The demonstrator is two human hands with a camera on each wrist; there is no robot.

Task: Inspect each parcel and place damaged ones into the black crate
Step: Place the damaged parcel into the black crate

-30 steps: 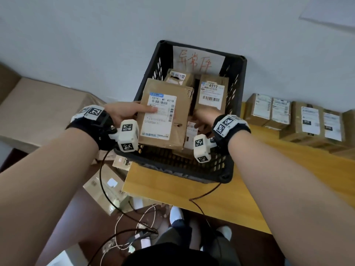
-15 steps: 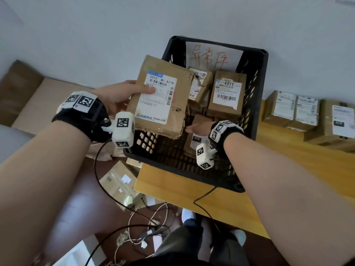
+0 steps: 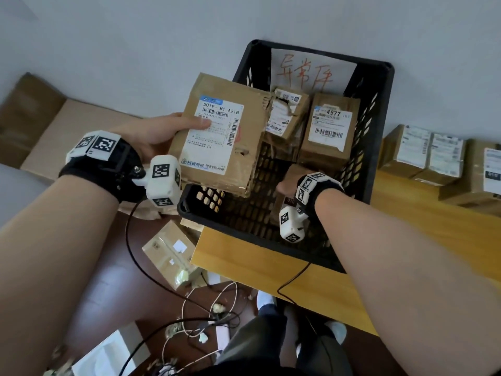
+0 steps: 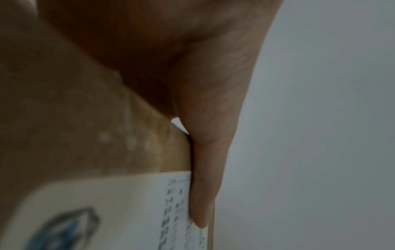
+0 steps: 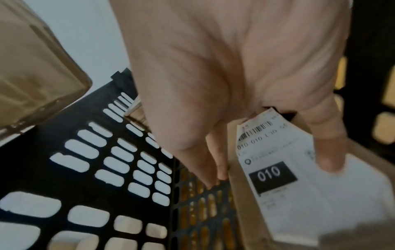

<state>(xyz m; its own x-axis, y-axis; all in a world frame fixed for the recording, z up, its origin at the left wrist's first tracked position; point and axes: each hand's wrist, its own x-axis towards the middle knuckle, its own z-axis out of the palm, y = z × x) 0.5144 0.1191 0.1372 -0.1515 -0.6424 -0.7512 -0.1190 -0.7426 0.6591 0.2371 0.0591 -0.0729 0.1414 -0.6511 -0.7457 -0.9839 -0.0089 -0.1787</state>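
Observation:
My left hand grips a large brown parcel with a white label and a dented edge, held above the left rim of the black crate; the thumb lies on its label. My right hand is down inside the crate and holds a small brown parcel with a "010" label, fingers on one side and thumb on the other. A torn parcel and a "4977" parcel stand at the crate's back, under a paper sign.
The crate sits on a yellow wooden table. Several labelled brown parcels line the wall at the right. Flattened cardboard lies at the left. On the floor lie a parcel and cables.
My left hand has lifted the large parcel up and left, out over the crate's left rim. My right hand has gone deeper into the crate onto the "010" parcel.

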